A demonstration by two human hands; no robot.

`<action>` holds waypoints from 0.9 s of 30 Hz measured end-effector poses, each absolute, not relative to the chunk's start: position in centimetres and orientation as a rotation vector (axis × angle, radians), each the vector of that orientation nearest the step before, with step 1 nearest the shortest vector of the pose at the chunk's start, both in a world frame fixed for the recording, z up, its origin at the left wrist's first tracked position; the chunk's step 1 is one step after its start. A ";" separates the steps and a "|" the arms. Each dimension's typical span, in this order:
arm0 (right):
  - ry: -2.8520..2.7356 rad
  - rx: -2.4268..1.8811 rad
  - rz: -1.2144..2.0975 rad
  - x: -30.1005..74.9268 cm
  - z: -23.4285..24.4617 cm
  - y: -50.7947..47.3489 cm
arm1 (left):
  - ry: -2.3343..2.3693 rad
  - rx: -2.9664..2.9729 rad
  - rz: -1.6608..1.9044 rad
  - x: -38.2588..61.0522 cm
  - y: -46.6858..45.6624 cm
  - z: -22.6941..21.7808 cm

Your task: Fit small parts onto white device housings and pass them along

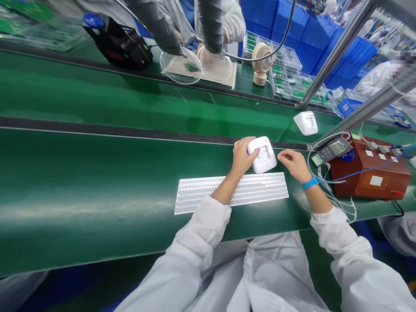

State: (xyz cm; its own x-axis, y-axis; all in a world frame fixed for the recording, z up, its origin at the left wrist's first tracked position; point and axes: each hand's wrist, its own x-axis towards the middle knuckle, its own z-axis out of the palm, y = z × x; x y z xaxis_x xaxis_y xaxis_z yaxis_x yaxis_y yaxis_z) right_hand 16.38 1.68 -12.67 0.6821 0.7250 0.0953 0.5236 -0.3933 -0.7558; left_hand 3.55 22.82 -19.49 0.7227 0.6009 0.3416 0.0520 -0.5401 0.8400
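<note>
Green conveyor belt point(81, 182) fills most of the frame, running left to right with a black strip splitting the near lane from the far one, and stacks of blue crates point(325, 39) sit in the upper right background. My left hand point(242, 156) is wrapped around the left edge of a small white device point(262, 155), just right of center, thumb on its top face, so that one's a proper grip. The device sits tilted on the belt, touching the top edge of a white sheet of zigzag strips point(256, 190) that lies flat below it, with my left forearm crossing over the sheet. My right hand point(292, 164) is just beside the device on its right, fingers loosely curled and pointing at it, not holding anything, with a blue wrist strap point(310, 183) on the wrist. At the right edge there's a reddish-brown box point(373, 173) with white labels, cables and a small handheld meter point(333, 149) leaning on it. A second white device point(306, 123) lies on the far lane, up and right of mine, well apart. Across the belt at top center another person's gloved hands point(211, 54) are under two clear round lenses, next to a beige desk fan point(261, 60) and trays of green boards point(286, 73).
</note>
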 end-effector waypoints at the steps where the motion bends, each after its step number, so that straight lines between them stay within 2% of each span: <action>1: -1.036 -2.098 0.343 14.8 -13.3 0.4 | 0.498 2.036 0.789 3.6 22.8 -19.6; 9: -1.583 -2.136 0.368 8.6 -16.9 -0.7 | 0.487 2.043 0.817 3.7 22.9 -19.8; 27: -2.094 -2.514 0.749 8.4 -9.9 4.8 | 0.490 2.032 0.770 3.5 22.9 -19.3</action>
State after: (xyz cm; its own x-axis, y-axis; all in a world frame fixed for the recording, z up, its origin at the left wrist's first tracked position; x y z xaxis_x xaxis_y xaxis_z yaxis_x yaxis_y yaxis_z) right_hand 8.36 4.77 -9.93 0.1321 0.8761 -0.4636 0.9714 -0.2076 -0.1156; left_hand 3.53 22.89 -19.35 0.7298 0.5966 0.3339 0.0492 -0.5330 0.8447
